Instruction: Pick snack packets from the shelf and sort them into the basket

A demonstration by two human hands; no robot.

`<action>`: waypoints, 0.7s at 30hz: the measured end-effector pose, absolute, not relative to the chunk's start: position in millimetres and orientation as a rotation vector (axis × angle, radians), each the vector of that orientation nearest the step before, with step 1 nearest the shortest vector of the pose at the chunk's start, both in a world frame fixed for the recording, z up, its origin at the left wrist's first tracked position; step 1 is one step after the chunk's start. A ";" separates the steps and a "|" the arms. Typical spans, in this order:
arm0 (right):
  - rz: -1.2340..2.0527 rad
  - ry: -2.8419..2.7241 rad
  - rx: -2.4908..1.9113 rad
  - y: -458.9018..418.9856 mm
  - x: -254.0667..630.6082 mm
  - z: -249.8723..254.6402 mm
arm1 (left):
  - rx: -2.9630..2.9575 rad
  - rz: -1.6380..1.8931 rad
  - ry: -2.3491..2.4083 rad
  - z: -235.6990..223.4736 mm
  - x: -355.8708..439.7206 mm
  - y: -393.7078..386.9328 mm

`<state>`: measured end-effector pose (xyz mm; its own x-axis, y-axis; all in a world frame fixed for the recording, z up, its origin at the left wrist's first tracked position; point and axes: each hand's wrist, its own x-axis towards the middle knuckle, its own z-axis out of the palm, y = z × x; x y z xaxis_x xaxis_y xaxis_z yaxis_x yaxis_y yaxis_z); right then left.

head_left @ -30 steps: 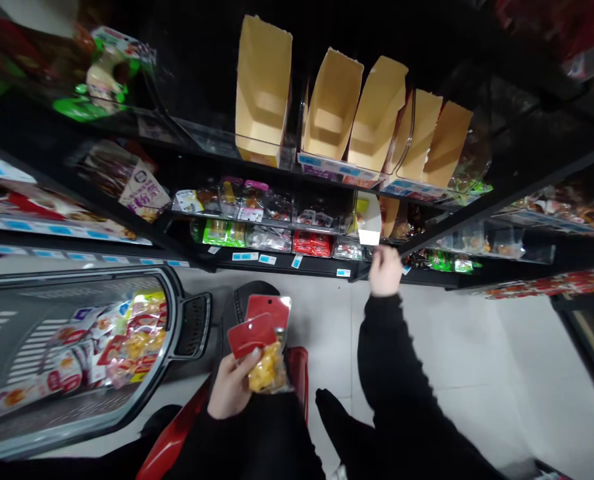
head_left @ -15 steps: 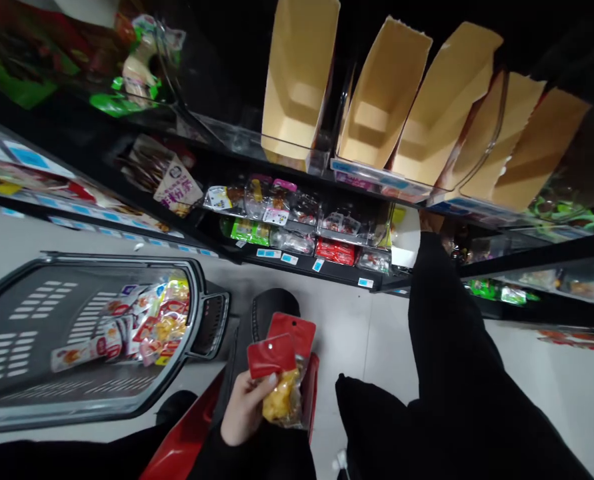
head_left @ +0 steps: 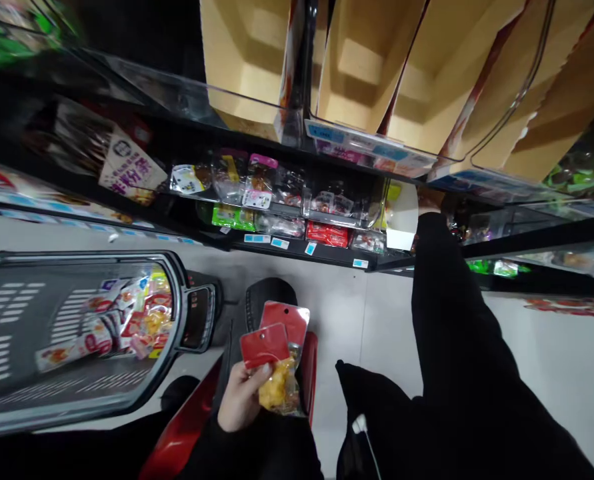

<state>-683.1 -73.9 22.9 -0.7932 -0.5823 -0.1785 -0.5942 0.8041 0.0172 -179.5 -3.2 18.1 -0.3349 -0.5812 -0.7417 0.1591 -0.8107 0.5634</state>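
Note:
My left hand (head_left: 241, 399) is closed on two snack packets (head_left: 275, 357) with red header cards and yellow contents, held low over a red stool or cart part. My right arm in a black sleeve reaches up into the shelf. Only the back of my right hand (head_left: 429, 199) shows, tucked under the shelf edge beside a white and yellow divider card (head_left: 401, 213). Its fingers are hidden inside the shelf.
A grey shopping basket (head_left: 67, 393) with several snack packets stands at the left on the floor. Black shelves carry clear trays of packets (head_left: 287, 200) and brown cardboard display boxes (head_left: 361, 60) above. Pale floor tiles lie at the right.
My right hand has gone from the lower shelf edge up into the shelf beside the divider card. The view has shifted closer to the shelves. The left hand keeps its packets.

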 end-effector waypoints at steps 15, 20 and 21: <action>-0.168 3.329 -0.881 105.0 -510.3 76.3 | 1.447 -1.966 -0.775 5.8 -182.0 -11.4; -0.670 2.307 -1.417 125.2 -455.7 95.6 | 1.366 -1.871 -1.427 3.2 -174.9 -9.4; -0.669 2.115 -1.436 122.4 -443.1 100.0 | 1.340 -1.879 -1.608 4.6 -173.4 -9.7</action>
<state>-443.1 122.4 100.0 -0.3234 -0.9379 -0.1252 -0.6954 0.3253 -0.6408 -173.4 -9.7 4.6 -0.5046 -0.7460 -0.4346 -0.3145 -0.3100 0.8972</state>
